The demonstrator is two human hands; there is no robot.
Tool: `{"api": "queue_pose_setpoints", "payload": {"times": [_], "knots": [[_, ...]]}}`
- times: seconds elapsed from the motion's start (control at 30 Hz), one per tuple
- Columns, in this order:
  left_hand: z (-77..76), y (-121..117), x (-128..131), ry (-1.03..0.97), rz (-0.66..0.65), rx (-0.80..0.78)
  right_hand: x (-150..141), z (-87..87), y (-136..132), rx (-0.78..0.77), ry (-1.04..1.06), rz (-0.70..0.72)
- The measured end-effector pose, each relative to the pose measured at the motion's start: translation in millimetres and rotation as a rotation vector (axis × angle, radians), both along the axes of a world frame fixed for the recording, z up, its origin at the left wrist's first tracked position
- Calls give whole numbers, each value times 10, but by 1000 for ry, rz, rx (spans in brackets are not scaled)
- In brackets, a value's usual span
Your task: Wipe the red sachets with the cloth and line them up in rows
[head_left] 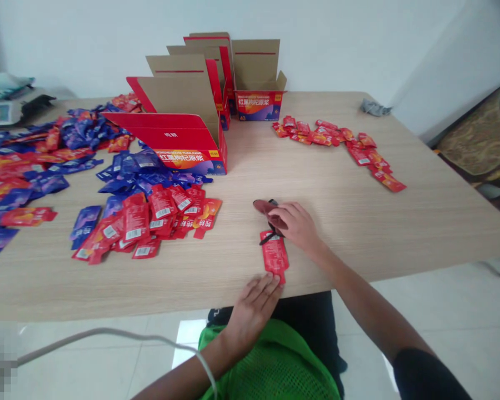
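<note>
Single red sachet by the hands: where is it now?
In the head view, the sachet lies near the front table edge, right of the red pile, its near end touching the left hand.

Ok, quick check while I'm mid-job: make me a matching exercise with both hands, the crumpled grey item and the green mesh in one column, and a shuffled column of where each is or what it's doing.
1. left hand
2. right hand
3. crumpled grey item
4. green mesh

A. near the far right corner of the table
B. holding a brown-and-black object
C. below the table's near edge
D. fingers laid on the near end of a lone red pouch

Pairs: 1-D, 2-B, 3-A, 4-C
</note>
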State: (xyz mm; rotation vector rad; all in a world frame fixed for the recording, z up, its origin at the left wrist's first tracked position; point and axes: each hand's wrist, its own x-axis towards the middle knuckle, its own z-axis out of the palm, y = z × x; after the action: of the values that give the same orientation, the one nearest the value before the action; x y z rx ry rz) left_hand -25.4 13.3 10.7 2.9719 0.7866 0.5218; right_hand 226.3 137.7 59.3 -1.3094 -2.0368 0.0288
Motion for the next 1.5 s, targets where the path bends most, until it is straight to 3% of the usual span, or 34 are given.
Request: {"api": "queue_pose_setpoints", "payload": {"times": [0.1, 0.17, 0.23, 0.3, 0.4, 0.53, 0.63, 0.73, 0.83, 0.9, 1.0, 1.1, 1.23, 1.5], "knots": [[-20, -13, 17, -33, 8, -32, -30, 153, -307, 75, 172, -52], [-61, -29, 31, -75, 17, -56, -106, 171, -597, 31, 148, 67], [-109, -47, 41, -135, 37, -72, -191, 104, -831, -72, 37, 218], [-140, -61, 44, -160, 53, -95, -243, -21, -932, -159, -31, 279], [-125, -55, 35, -109, 38, -119, -219, -210, -818, -184, -2, 223], [-55, -18, 26, -72, 17, -99, -103, -300, -400, -168, -22, 168], [-22, -2, 33, -93, 20, -104, -50, -204, -107, -145, -77, 107], [1, 0, 44, -121, 29, -118, -48, 17, -12, -55, -40, 7], [5, -6, 56, -138, 32, -139, -109, 234, -214, 19, 110, -50], [-17, -18, 66, -153, 35, -153, -178, 282, -474, -19, 132, 21], [-78, -47, 83, -192, 61, -176, -279, 161, -858, -163, 32, 185], [-108, -68, 86, -197, 68, -191, -314, -59, -1016, -265, -12, 195], [-65, -55, 60, -150, 51, -189, -282, -199, -790, -253, 3, 154], [-40, -18, 39, -82, 17, -137, -145, -136, 55, -119, -74, -3]]}}
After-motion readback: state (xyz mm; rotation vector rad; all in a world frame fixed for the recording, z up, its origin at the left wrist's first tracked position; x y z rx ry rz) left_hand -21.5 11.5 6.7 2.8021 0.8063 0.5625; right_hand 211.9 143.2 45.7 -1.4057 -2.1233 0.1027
